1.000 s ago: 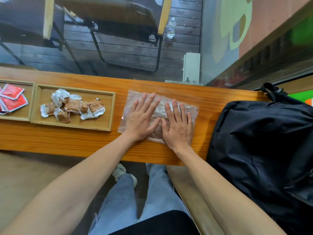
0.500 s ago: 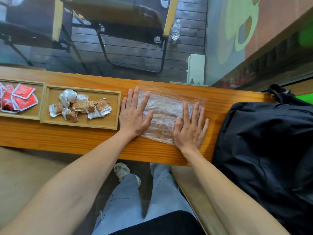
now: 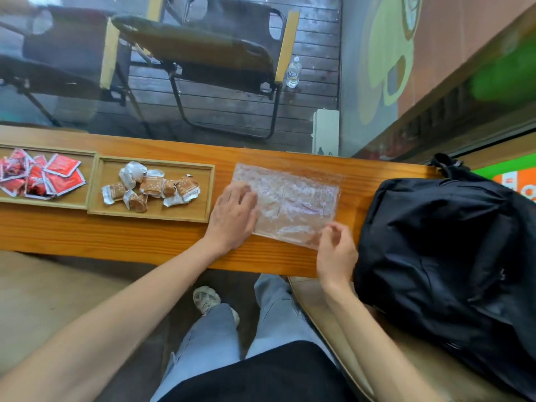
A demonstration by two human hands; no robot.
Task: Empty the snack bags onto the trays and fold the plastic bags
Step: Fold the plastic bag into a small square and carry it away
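Fingers (image 3: 333,232) of right hand (image 3: 336,256) curl, pinching near right corner of plastic bag (image 3: 293,198); left hand (image 3: 232,216) rests on its left edge, fingers bent, grip unclear. Black backpack (image 3: 449,256) just right of bag. Wooden counter (image 3: 116,236) bears bag, flat. Left of bag: tray (image 3: 156,217) with brown snacks (image 3: 150,188); further left, tray (image 3: 78,201) with red packets (image 3: 37,177).

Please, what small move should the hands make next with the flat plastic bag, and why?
Probably the right hand should lift the near right corner it pinches and fold the clear, crinkled plastic bag over toward the left hand, which rests on the bag's left edge. The bag looks flat and empty.
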